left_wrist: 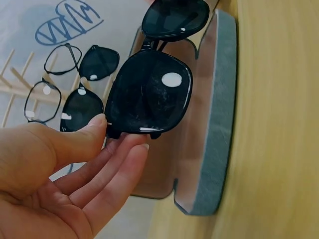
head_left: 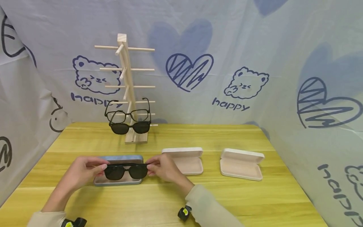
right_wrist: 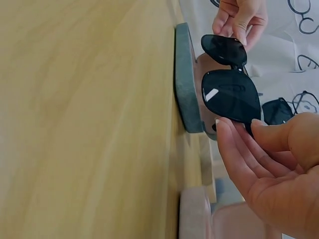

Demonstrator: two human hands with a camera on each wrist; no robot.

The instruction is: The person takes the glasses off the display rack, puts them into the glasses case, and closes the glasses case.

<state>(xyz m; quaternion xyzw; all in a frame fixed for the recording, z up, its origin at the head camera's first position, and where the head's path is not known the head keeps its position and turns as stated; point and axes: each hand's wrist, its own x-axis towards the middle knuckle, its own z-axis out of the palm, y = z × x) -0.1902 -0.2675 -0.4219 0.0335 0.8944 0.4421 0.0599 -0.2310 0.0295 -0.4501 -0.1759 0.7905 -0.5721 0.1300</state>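
I get bright, even, diffuse light in all views; shadows on the table [head_left: 227,138] are faint. White glare spots sit on the sunglasses [left_wrist: 149,94] lenses. Head view bows at its edges. In the wrist views, the near fingers and backdrop look soft.

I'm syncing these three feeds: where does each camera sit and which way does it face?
Head: looks forward and down at the table; left hand and right hand hold sunglasses above a blue case.
Left wrist: looks along that hand's fingers at one lens.
Right wrist: looks along its fingers; the other hand shows beyond.
All share the sunglasses and case.
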